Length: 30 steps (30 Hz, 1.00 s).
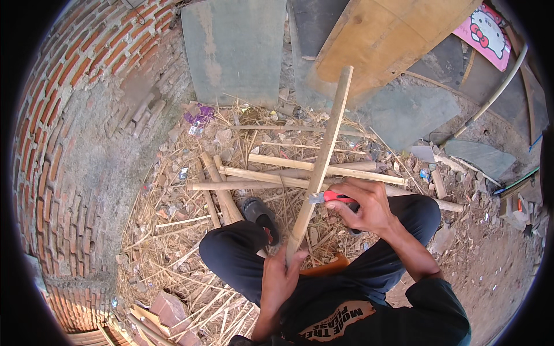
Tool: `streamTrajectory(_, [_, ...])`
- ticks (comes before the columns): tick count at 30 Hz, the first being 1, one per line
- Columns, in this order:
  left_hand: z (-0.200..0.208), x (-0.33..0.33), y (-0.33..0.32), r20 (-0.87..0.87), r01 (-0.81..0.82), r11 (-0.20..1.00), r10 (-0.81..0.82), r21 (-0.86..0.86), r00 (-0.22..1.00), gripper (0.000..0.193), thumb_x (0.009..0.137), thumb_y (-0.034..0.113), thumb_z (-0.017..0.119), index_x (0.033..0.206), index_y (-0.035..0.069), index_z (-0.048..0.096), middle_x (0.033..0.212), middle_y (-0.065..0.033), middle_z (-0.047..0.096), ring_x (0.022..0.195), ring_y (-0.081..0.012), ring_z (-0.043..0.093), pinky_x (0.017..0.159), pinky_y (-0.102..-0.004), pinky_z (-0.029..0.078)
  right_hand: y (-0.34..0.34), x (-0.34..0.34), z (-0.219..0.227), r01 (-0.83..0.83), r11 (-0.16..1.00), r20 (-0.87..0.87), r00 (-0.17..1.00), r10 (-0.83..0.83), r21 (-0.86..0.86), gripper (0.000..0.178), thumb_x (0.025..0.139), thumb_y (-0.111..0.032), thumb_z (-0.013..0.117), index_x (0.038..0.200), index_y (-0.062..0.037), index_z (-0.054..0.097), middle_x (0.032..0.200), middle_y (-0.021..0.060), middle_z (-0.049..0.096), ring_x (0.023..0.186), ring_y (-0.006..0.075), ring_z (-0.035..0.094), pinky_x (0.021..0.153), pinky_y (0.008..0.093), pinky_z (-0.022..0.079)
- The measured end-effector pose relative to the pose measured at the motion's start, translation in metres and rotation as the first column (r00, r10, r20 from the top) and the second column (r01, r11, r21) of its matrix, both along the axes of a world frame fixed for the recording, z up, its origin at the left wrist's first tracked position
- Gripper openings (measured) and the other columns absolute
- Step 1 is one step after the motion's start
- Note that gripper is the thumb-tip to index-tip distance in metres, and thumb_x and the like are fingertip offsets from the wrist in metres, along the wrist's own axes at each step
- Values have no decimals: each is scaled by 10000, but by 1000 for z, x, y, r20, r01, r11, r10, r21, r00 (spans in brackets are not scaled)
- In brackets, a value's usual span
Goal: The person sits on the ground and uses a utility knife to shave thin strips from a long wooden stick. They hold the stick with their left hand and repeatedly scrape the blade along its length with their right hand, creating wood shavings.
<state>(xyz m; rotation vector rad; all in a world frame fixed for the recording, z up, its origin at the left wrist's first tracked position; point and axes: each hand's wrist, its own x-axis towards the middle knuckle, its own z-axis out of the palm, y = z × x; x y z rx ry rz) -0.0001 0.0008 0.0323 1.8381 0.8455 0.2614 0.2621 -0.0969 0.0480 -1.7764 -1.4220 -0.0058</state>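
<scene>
A long split bamboo strip (327,149) slants up and away from my lap. My left hand (280,277) is closed round its near end. In my right hand (369,205) is a red and black utility knife (336,197), gripped with the fingers wrapped round its handle. The knife's metal front end lies against the strip's right edge, about two thirds of the way down. Beneath the strip, several bamboo pieces (265,176) lie crossed on the ground between my feet and the wall.
Straw-like shavings (190,271) and rubble cover the ground. A brick wall (75,127) rises at the left. Grey boards (234,52) and a tan panel (392,40) lean at the back. An orange object (326,266) sits under my legs; brick-like blocks (170,311) lie lower left.
</scene>
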Motion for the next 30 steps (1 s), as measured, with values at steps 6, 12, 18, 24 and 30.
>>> streamTrajectory(6, [-10, -15, -11, 36, -17, 998, 19, -52, 999, 391, 1096, 333, 736, 1210, -40, 740, 671, -193, 616, 569, -347, 590, 614, -415, 491, 5, 39, 14, 131, 991, -7, 991, -131, 5, 281, 927, -243, 886, 1097, -26, 833, 1017, 143, 826, 834, 310, 808, 746, 386, 640])
streamTrajectory(12, [-18, -33, -17, -39, 15, 995, -19, -99, 999, 399, 1112, 340, 717, 1210, -45, 741, 673, -181, 616, 578, -282, 584, 637, -409, 505, 18, 90, 31, 206, 978, 48, 977, -208, 43, 287, 975, -259, 850, 1101, -2, 827, 1021, 180, 820, 836, 326, 805, 755, 380, 627])
streamTrajectory(18, [-32, -58, -20, -45, 66, 974, -77, -216, 996, 386, 1129, 338, 698, 1051, -40, 706, 676, -118, 601, 617, -178, 560, 633, -378, 487, 28, 165, 38, 459, 888, 46, 887, -459, 10, 335, 1046, -329, 776, 1105, -2, 821, 843, 190, 764, 747, 310, 722, 715, 405, 553])
streamTrajectory(24, [-56, -61, -6, 69, 24, 928, 2, -371, 998, 480, 1196, 389, 569, 877, 33, 618, 697, 20, 521, 631, -102, 471, 590, -311, 403, 12, 150, 44, 420, 830, 135, 907, -399, -367, 325, 1067, -352, 743, 1099, -36, 812, 786, 210, 731, 754, 385, 736, 727, 456, 561])
streamTrajectory(30, [-64, -28, 10, 241, 138, 741, 32, -657, 970, 518, 1232, 441, 446, 855, 97, 532, 739, 56, 456, 648, -48, 381, 557, -253, 300, 7, 41, 13, -3, 999, -27, 1000, 2, -42, 278, 1014, -292, 812, 1128, -44, 765, 955, 166, 757, 781, 357, 752, 725, 450, 588])
